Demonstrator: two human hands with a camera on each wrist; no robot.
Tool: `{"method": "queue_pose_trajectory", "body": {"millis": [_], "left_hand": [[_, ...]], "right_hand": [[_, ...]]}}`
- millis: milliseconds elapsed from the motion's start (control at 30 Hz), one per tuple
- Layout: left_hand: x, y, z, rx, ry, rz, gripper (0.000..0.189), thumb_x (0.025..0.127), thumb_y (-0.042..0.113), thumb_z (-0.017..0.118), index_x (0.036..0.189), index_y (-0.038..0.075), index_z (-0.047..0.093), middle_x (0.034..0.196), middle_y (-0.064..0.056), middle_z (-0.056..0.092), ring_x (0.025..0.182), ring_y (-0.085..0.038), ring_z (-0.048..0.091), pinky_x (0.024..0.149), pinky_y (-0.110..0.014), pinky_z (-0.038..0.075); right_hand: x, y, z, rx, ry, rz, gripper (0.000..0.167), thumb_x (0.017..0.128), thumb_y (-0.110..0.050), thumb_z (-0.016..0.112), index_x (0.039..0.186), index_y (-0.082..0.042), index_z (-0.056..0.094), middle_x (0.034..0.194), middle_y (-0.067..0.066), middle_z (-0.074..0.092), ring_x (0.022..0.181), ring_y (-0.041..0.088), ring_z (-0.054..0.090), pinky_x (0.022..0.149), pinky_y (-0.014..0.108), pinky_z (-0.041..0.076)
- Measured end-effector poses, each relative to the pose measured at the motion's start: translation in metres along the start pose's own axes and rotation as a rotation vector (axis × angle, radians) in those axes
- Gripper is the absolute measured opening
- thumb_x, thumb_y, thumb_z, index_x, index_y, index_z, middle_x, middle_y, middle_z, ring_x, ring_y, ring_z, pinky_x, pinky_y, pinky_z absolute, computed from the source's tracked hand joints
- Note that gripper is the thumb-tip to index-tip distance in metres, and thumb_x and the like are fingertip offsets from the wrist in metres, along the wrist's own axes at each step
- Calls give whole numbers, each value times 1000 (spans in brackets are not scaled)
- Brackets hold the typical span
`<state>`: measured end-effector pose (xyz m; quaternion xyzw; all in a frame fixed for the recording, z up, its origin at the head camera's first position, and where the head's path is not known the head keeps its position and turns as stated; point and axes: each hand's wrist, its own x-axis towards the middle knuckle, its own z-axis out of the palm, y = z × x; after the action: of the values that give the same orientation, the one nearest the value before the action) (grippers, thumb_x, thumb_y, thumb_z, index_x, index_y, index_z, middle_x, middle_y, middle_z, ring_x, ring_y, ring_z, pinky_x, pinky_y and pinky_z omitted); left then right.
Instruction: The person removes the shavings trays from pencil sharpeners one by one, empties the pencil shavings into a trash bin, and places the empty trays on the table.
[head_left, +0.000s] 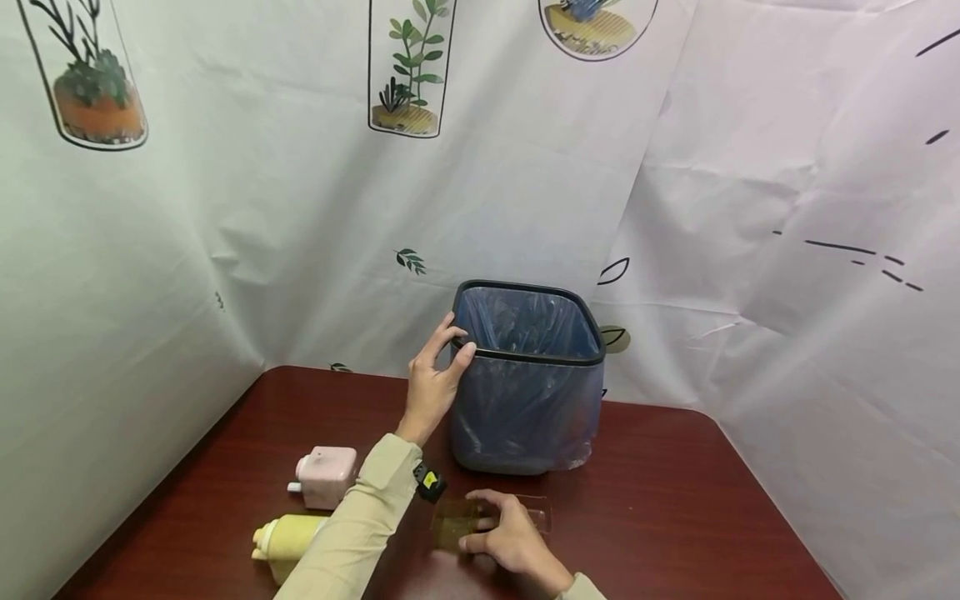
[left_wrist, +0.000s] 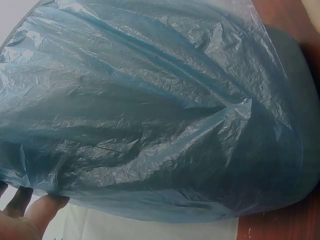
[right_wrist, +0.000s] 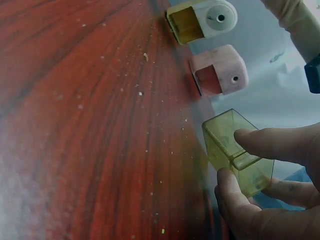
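A trash bin [head_left: 525, 417] with a black rim and a bluish plastic liner [left_wrist: 150, 100] stands upright on the table. My left hand [head_left: 435, 383] grips its rim at the near left corner, thumb outside; in the left wrist view only some fingertips [left_wrist: 47, 207] show. Low over the table in front of the bin, my right hand [head_left: 510, 533] pinches a see-through yellow pencil sharpener drawer [right_wrist: 220, 135] between thumb and fingers. Beside that hand lies a clear, pinkish drawer [head_left: 538, 510], partly hidden behind it.
At the left are a pink pencil sharpener [head_left: 327, 477] and a yellow pencil sharpener [head_left: 288, 542], the latter partly behind my left sleeve. Small crumbs dot the reddish-brown table [right_wrist: 100, 125]. A printed white cloth [head_left: 300, 208] hangs behind the table.
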<state>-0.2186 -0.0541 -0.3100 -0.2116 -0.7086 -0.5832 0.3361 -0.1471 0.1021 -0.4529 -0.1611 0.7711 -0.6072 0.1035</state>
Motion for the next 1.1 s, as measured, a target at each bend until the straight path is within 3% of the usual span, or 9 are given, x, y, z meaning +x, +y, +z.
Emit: {"method": "queue_pose_trajectory", "body": {"millis": [200, 467, 867, 1100], "left_hand": [[0, 1, 0, 4, 0, -4, 24, 89, 13, 59, 112, 9, 60, 141, -14, 40, 129, -28, 39, 101, -51, 32], [0, 0, 2, 8, 8, -4, 24, 88, 13, 60, 112, 8, 60, 141, -14, 41, 128, -29, 40, 100, -51, 33], [-1, 1, 0, 19, 9, -5, 25, 88, 14, 60, 113, 10, 60, 141, -11, 41, 128, -27, 40, 100, -50, 34], [-1, 1, 1, 7, 10, -1, 25, 88, 14, 60, 113, 9, 60, 141, -12, 41, 128, -28, 40, 100, -50, 34]], "right_hand": [[0, 1, 2, -59, 22, -16, 57, 66, 4, 76, 119, 0, 56, 109, 21, 59, 88, 31, 65, 62, 25, 51], [-3, -1, 2, -332, 53, -48, 56, 64, -9, 80, 116, -7, 60, 104, 9, 58, 83, 18, 62, 65, 25, 49], [-3, 0, 3, -449, 71, -72, 55, 62, -12, 80, 114, -7, 62, 93, 3, 59, 80, 15, 59, 65, 24, 47], [-2, 1, 2, -515, 58, -83, 57, 62, -14, 80, 116, -8, 61, 97, 0, 60, 83, 12, 56, 69, 25, 45]]}}
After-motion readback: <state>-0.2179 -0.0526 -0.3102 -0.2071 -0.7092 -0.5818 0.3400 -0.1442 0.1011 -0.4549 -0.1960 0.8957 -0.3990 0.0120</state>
